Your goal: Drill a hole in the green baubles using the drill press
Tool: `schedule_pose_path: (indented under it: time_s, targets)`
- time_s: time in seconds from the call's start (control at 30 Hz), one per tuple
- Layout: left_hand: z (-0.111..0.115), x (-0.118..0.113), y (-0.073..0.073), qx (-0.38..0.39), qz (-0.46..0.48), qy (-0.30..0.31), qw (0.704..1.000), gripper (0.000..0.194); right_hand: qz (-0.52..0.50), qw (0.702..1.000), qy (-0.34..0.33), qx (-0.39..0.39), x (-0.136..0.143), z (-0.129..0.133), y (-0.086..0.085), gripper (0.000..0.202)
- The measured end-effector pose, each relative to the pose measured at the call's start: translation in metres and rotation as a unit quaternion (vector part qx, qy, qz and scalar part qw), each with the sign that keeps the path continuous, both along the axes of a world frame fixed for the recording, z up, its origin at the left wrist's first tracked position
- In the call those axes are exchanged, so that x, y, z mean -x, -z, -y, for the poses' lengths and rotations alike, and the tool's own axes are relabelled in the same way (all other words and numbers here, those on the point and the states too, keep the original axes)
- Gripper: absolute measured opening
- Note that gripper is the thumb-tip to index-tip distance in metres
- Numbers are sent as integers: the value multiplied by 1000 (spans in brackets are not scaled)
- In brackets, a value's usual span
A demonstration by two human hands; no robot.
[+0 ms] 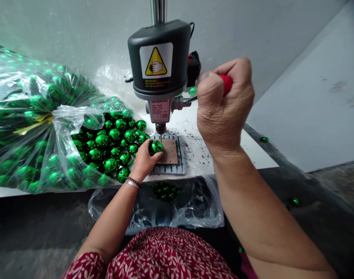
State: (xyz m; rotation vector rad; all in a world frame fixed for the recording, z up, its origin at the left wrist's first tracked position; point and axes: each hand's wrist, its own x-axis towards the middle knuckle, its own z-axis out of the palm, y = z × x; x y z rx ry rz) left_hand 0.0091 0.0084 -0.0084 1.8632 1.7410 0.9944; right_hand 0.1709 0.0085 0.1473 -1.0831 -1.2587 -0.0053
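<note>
My left hand (146,158) grips a shiny green ball (156,147) between thumb and fingers, on a brown square board (170,152) under the drill press (158,62). The thin drill bit (161,137) points down at the ball's top; whether it touches or has entered the ball I cannot tell. My right hand (227,104) is raised to the right of the drill head, its fingers wrapped round the red knob (225,84) of the press lever. Beneath the board lies a slotted metal base plate (181,164).
A large clear plastic bag (63,116) of green balls lies torn at the left, with loose balls (114,134) spilling towards my left hand. Dark shavings litter the white table (252,151). Below its front edge hangs an open plastic-lined container (194,215) with green balls inside. Several stray balls (296,201) lie at the right.
</note>
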Motion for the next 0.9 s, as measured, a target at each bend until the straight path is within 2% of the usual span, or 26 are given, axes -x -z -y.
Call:
schedule_pose_path:
  time_s: [0.2, 0.33, 0.57, 0.7, 0.9]
  targets:
    - [-9, 0, 4, -45, -61, 65, 995, 56, 8, 1000, 3, -1, -1, -1, 3, 31]
    - [-10, 0, 6, -23, -28, 88, 995, 57, 18, 1000, 6, -15, -1, -2, 4, 32]
    - [-7, -3, 7, 11, 39, 70, 997, 56, 17, 1000, 5, -24, -1, -2, 6, 26]
    - [-8, -8, 4, 19, 34, 66, 997, 55, 16, 999, 7, -42, -1, -2, 8, 29]
    - [-9, -11, 4, 11, 22, 74, 997, 52, 7, 1000, 15, -7, -2, 3, 12, 27]
